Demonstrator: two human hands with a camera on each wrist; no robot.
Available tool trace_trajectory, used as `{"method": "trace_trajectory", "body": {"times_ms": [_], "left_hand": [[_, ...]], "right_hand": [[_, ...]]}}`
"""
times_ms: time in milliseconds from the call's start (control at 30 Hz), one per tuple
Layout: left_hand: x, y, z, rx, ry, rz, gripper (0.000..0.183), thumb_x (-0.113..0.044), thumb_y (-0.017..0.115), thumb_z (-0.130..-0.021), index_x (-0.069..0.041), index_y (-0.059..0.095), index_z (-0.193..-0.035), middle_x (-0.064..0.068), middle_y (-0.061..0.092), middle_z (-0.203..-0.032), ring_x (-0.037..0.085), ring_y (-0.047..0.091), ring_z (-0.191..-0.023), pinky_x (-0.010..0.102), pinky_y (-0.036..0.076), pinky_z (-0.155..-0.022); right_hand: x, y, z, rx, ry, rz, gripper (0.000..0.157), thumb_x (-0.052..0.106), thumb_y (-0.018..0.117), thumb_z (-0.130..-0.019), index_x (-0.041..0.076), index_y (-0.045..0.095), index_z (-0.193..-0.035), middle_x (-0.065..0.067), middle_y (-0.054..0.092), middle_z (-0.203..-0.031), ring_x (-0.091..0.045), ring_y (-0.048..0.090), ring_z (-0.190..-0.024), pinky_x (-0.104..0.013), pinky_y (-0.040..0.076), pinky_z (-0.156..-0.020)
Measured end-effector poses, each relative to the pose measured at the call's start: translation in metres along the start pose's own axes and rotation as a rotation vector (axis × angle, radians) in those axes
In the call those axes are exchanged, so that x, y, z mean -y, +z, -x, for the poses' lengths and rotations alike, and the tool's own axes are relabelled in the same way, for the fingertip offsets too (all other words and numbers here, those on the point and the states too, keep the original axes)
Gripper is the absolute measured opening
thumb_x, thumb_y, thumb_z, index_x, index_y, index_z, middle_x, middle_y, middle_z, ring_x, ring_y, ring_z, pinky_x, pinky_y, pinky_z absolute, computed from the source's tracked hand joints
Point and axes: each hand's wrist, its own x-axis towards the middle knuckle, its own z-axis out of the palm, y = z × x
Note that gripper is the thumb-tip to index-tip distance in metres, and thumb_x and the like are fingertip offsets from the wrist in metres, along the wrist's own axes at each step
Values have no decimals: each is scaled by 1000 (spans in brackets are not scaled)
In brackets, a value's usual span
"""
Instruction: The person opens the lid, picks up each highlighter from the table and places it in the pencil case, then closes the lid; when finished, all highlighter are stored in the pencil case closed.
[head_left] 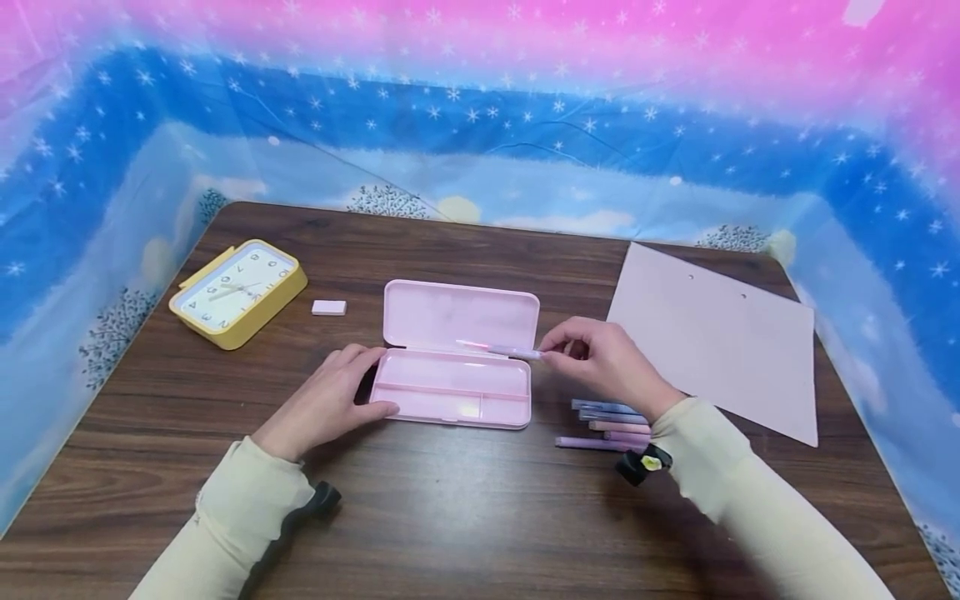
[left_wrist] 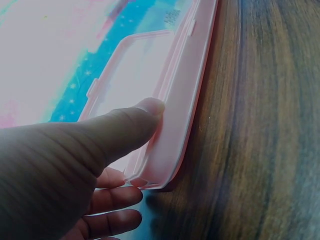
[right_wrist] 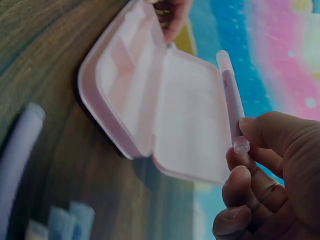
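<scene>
A pink pencil case (head_left: 427, 375) lies open at the centre of the frame on a dark wood-grain worktop (head_left: 450, 508), its lid (head_left: 450, 312) folded back towards the top and its tray divided into compartments. My left hand (head_left: 326, 404), left of centre, grips the case's left end, with the thumb on the near rim. My right hand (head_left: 603, 358), right of centre, pinches one end of a slim lilac pen (head_left: 517, 352) between thumb and forefinger; the pen points left and, seen from my head, crosses the lower right part of the lid. Under my right wrist, several blue, peach and purple pens (head_left: 615, 427) lie close together. Left of the case are a small white eraser (head_left: 329, 307) and, farther left, a yellow clock (head_left: 240, 296). A pale board (head_left: 712, 342) lies at the right. Snowflake-patterned pink and blue cloth (head_left: 465, 108) fills the top of the frame
</scene>
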Motion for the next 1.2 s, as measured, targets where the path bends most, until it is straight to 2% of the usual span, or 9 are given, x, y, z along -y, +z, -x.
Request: {"method": "trace_trajectory", "body": {"times_ms": [300, 633, 867, 1067, 1200], "left_hand": [[-1, 2, 0, 6, 5, 9, 79, -41, 76, -84, -5, 43, -147, 16, 51, -138, 33, 45, -127, 54, 40, -107], [-1, 3, 0, 4, 15, 8, 80, -41, 76, -85, -5, 42, -147, 16, 51, -138, 32, 45, -127, 54, 40, -107], [-1, 1, 0, 1, 10, 7, 80, -42, 76, -84, -6, 42, -147, 15, 52, -135, 30, 46, -122, 53, 42, -106], [-1, 0, 0, -1, 7, 13, 80, -42, 76, -84, -6, 42, -147, 14, 52, -134, 30, 46, -121, 53, 42, -106], [1, 0, 1, -4, 4, 15, 80, -42, 76, -85, -7, 42, -148, 14, 52, -135, 30, 46, -121, 53, 42, -106]], "right_hand": [[1, 31, -14, 73, -19, -30, 7, 18, 73, -89, 18, 73, -95, 4, 67, -85, -12, 57, -71, -23, 48, -62], [-3, 59, -22, 122, -8, 16, 3, 19, 73, -89, 18, 74, -91, 8, 65, -80, -8, 57, -73, -23, 49, -68], [1, 66, -25, 159, -4, 88, 4, 20, 74, -88, 17, 75, -90, 7, 63, -75, -7, 55, -69, -22, 47, -67], [4, 69, -28, 173, -50, 154, 6, 16, 72, -88, 17, 77, -91, 7, 67, -78, -5, 55, -70, -21, 48, -68], [5, 69, -29, 186, -44, 155, 8, 15, 72, -88, 16, 78, -93, 6, 69, -81, -5, 56, -71, -22, 48, -69]]}}
